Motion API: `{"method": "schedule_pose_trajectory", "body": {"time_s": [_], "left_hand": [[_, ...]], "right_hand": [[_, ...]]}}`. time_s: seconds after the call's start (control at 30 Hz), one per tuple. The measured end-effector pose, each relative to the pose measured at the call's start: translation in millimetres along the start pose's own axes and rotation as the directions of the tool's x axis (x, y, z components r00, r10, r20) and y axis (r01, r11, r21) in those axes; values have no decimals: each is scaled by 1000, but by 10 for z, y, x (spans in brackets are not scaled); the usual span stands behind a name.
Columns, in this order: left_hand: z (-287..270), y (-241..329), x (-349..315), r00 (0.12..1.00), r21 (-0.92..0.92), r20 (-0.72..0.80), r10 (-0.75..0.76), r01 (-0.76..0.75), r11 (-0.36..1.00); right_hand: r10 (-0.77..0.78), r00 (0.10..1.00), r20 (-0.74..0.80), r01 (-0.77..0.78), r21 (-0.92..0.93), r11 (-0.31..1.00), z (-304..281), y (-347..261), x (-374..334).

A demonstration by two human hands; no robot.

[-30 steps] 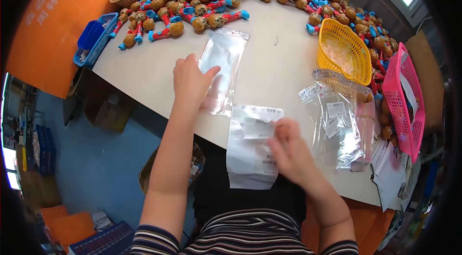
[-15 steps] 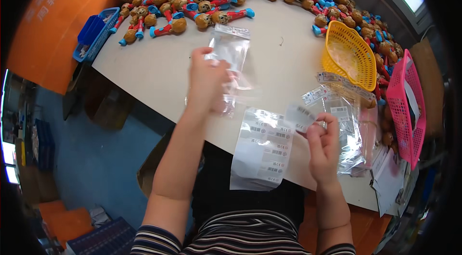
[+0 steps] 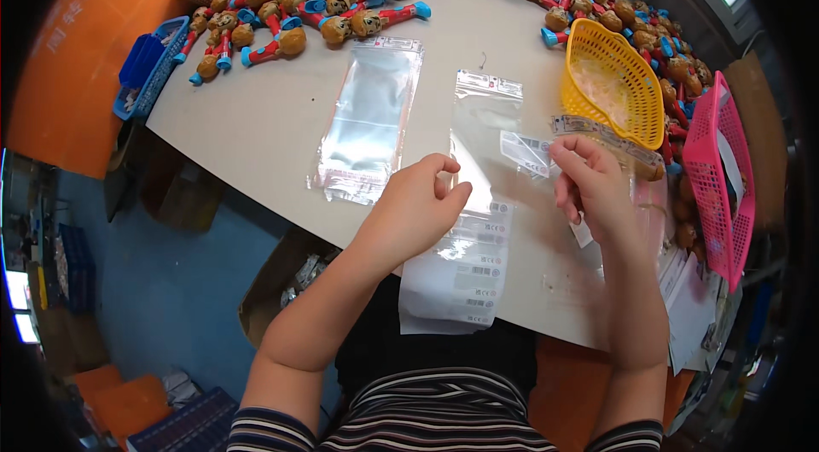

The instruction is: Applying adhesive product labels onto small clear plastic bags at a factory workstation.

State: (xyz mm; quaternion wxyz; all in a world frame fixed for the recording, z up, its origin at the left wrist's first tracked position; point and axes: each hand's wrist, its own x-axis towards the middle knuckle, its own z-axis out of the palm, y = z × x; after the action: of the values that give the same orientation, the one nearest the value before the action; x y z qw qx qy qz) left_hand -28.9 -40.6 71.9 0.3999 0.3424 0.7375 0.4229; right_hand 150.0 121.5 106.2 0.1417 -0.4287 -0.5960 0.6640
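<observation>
Right hand [image 3: 595, 189] pinches barcode label [image 3: 522, 151]. Left hand [image 3: 418, 206] curls at clear plastic bag's [image 3: 478, 138] edge; cannot tell if pinching.

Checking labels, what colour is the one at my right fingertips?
The label is whitish with dark print; head view.

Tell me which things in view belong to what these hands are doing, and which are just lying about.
Apparently in use:
sticker, pinched in the right hand
clear bag, by the left hand
sticker sheet
probably the bag stack

Apparently lying about:
brown-headed figures
yellow basket
pink basket
blue basket
</observation>
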Motion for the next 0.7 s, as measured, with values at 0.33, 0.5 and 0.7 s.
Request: {"method": "schedule_pose_trajectory", "body": {"time_s": [0.33, 0.5, 0.7], "left_hand": [[-136, 143, 448, 998, -193, -48, 30, -38, 980], [-133, 130, 643, 999, -267, 38, 21, -10, 964], [23, 112, 758, 997, -291, 76, 14, 9, 957]], "right_hand": [[-34, 998, 61, 40, -96, 995, 202, 100, 231], [-14, 998, 65, 21, -113, 993, 174, 35, 330], [4, 999, 35, 0, -109, 994, 61, 71, 487]]}}
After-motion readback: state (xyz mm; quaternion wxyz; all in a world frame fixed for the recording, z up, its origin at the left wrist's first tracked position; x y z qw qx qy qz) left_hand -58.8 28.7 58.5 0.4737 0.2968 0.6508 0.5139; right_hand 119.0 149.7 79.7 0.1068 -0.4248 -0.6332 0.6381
